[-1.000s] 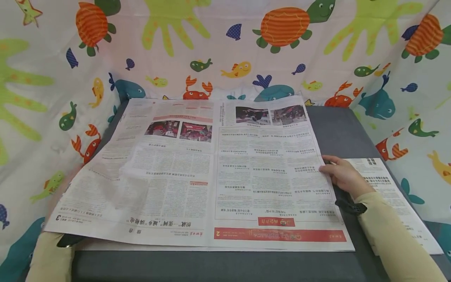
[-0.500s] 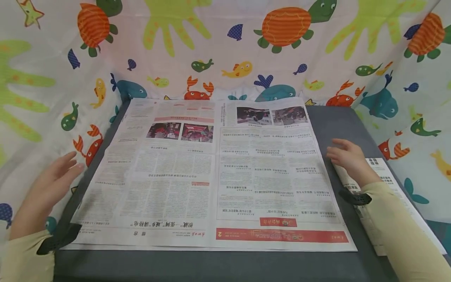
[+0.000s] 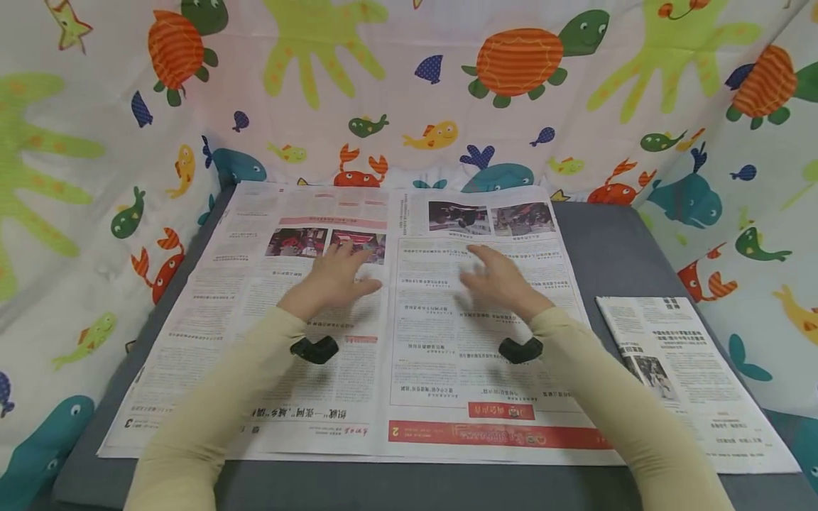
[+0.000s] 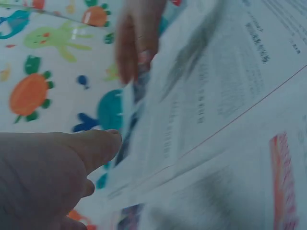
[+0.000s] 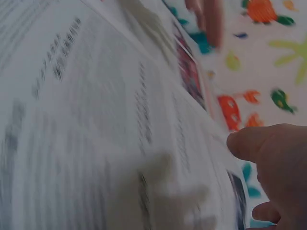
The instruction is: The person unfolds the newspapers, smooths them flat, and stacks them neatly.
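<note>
A newspaper [image 3: 422, 355] lies spread wide on the dark grey table, its centre fold running away from me and its print upside down. Over its left page, near the colour photos, is my left hand [image 3: 335, 277] with fingers spread. My right hand [image 3: 498, 280], slightly blurred, is over the right page, fingers loosely bent. Shadows fall on the paper below both hands; whether any fingertip touches it, I cannot tell. Nothing is held. In the left wrist view the left hand [image 4: 53, 177] has its fingers extended; in the right wrist view the right hand [image 5: 283, 163] looks relaxed.
A folded newspaper [image 3: 696, 383] lies at the table's right side, beside the spread one. The grey table [image 3: 396, 486] shows along the front and at the right back. A cloth [image 3: 409, 85] printed with sea animals hangs behind and at both sides.
The right hand let go of the spread newspaper's right edge. The left hand came out from under the left page, which now lies flat. Both hands moved inward over the sheet.
</note>
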Action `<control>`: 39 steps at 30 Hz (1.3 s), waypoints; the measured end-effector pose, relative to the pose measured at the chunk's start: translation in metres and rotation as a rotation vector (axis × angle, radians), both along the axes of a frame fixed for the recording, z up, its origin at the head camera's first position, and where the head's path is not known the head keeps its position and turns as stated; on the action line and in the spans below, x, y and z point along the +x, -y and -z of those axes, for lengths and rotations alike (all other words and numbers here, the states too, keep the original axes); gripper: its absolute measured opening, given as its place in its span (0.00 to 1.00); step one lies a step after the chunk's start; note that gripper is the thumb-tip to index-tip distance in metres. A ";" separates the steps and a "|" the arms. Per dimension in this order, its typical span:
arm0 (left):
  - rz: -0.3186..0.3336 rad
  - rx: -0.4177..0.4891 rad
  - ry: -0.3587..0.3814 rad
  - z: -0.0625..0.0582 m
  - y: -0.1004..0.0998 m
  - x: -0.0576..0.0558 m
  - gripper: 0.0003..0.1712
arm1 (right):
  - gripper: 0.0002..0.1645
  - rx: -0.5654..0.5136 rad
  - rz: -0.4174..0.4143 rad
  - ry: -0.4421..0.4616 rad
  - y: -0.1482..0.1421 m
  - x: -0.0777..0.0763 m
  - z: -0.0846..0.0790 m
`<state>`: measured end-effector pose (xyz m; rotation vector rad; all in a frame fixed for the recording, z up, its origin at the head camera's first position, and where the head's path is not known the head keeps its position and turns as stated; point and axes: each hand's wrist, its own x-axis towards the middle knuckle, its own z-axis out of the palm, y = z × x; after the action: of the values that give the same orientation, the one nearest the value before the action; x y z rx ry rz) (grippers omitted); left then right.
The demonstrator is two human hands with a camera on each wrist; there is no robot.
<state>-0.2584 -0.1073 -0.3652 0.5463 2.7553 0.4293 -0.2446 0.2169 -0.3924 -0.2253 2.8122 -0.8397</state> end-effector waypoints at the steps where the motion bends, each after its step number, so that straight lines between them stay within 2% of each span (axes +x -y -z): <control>1: 0.008 -0.015 0.013 0.007 -0.010 -0.003 0.44 | 0.43 0.027 -0.046 -0.013 0.013 -0.001 0.003; 4: 0.030 -0.082 0.036 0.025 -0.030 -0.007 0.45 | 0.43 0.116 -0.157 -0.051 0.047 -0.004 0.013; 6: 0.040 -0.119 0.050 0.034 -0.038 -0.007 0.46 | 0.42 0.168 -0.194 -0.054 0.064 -0.003 0.018; 8: 0.051 -0.162 0.054 0.043 -0.042 -0.006 0.46 | 0.41 0.204 -0.220 -0.060 0.077 -0.003 0.025; 14: 0.016 -0.178 0.108 0.061 -0.042 -0.001 0.46 | 0.38 0.275 -0.274 -0.048 0.092 0.003 0.042; 21: -0.020 -0.161 0.101 0.061 -0.042 0.002 0.46 | 0.38 0.256 -0.276 -0.040 0.091 0.006 0.048; 30: -0.019 -0.154 0.093 0.065 -0.041 0.003 0.46 | 0.38 0.261 -0.276 -0.058 0.091 0.006 0.049; 39: -0.037 -0.159 0.064 0.068 -0.039 0.004 0.43 | 0.38 0.276 -0.272 -0.031 0.092 0.007 0.051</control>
<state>-0.2544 -0.0683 -0.4331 0.4356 2.7109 0.2293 -0.2376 0.1252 -0.4430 -0.5632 2.7958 -0.3886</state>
